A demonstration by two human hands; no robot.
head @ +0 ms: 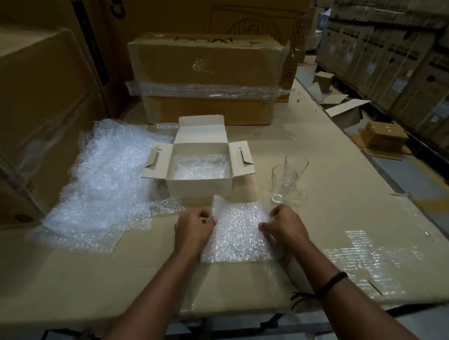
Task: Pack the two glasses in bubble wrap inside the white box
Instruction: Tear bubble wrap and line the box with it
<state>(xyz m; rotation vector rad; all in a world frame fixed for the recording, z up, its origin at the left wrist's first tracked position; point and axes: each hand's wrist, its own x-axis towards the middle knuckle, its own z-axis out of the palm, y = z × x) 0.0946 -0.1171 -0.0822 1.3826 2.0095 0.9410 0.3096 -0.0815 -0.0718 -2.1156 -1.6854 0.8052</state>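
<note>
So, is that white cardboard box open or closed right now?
Open. The white cardboard box has its lid flap standing up behind, both side flaps spread outward, and clear bubble wrap showing inside.

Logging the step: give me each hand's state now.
Left hand: pinching the left edge of the small clear bubble wrap sheet.
Right hand: gripping the same sheet's right edge.

A warehouse packing station: stacked cartons point(42, 100) rise beyond the left hand point(194, 226), a taped carton point(206, 75) stands straight ahead, rows of wrapped boxes point(400, 61) line an aisle point(426, 179) far right of the right hand point(285, 226), and flattened cardboard point(87, 266) lies spread beneath both.
</note>
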